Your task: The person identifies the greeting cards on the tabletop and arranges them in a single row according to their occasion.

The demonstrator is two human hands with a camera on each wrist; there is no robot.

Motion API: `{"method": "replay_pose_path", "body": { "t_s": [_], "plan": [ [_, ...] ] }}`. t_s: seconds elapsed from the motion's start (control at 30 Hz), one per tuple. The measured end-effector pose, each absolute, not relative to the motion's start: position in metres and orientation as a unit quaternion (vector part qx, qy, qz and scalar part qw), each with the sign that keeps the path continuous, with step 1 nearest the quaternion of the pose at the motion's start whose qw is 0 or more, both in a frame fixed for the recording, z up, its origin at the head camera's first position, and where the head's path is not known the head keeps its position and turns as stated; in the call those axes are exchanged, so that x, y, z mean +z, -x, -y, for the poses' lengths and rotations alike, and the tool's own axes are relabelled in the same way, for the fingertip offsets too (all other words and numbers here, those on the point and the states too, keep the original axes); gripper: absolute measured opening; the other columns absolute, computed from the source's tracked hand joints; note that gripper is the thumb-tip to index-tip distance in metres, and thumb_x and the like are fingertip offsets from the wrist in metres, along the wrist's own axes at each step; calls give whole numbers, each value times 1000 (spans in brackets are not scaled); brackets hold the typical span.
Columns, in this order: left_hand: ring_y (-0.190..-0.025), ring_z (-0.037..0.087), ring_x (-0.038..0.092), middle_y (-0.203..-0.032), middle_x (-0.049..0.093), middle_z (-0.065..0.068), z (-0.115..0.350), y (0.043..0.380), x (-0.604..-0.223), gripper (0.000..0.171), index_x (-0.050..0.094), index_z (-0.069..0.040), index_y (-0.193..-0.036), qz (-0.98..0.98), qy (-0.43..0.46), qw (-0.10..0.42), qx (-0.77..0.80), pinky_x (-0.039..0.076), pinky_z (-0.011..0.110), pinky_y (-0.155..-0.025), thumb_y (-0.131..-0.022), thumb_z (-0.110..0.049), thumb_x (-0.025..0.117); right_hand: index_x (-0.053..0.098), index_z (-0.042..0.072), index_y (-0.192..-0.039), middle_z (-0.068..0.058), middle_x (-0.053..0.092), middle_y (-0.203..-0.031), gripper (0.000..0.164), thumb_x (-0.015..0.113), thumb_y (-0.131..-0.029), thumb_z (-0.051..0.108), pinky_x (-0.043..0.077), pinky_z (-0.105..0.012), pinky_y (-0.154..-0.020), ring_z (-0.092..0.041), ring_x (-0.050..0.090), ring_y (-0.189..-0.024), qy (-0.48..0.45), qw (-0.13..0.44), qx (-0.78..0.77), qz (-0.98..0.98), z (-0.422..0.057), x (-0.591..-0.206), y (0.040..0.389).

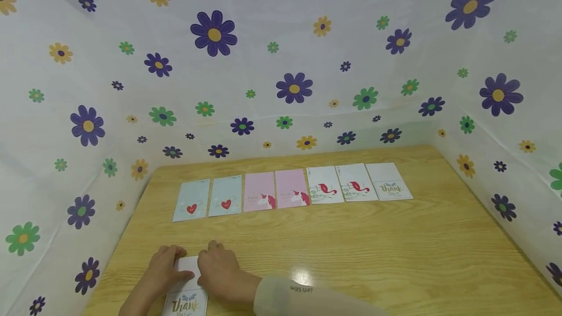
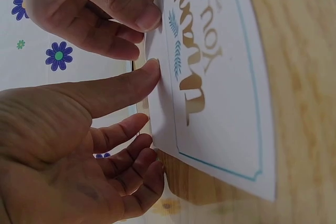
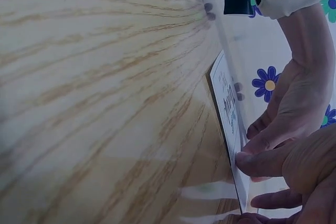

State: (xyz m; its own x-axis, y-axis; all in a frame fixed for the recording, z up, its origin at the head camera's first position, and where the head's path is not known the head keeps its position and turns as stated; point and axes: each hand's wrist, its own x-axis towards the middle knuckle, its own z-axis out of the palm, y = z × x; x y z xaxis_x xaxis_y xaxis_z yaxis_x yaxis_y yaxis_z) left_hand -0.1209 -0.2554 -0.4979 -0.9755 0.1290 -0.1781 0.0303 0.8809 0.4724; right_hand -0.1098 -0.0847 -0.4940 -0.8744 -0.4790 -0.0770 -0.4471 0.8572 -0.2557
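Observation:
A white greeting card (image 1: 190,282) with gold "Thank You" lettering lies low in the head view, at the near left of the table. My left hand (image 1: 161,271) pinches its far left part, thumb on the face and the other fingers at the edge behind. From the other side my right hand (image 1: 219,272) grips the far right part, its thumb also on the printed side. In the left wrist view the card (image 2: 226,93) is raised at a slant off the wood, showing a teal border and blue leaf sprigs. Both thumbs sit close together on it.
Across the back of the wooden table (image 1: 307,238) runs a row: two pale blue heart cards (image 1: 191,199), two pink unicorn cards (image 1: 259,189), two white flamingo cards (image 1: 324,184) and one white "Thank You" card (image 1: 388,177). A flower-printed cloth (image 1: 263,67) encloses the back and sides.

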Motion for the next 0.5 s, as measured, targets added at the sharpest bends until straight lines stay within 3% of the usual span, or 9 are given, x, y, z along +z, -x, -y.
{"method": "replay_pose_path", "body": {
  "t_s": [0.27,0.5],
  "plan": [
    [-106,39,55,-111,58,21,257,122,-498,58,61,9,-113,-965,-48,100,239,44,60,-97,-72,-17,94,72,13,-105,-1,56,-93,38,86,-84,42,51,-27,-61,-11,52,-79,215,81,-130,-965,86,-496,113],
    [-109,41,54,-112,59,21,257,123,-498,63,60,11,-117,-966,-52,107,231,43,61,-99,-72,-17,95,64,13,-87,0,49,-93,42,93,-75,41,47,-26,-59,-10,47,-76,193,101,-180,-959,85,-497,121]
  ]
}}
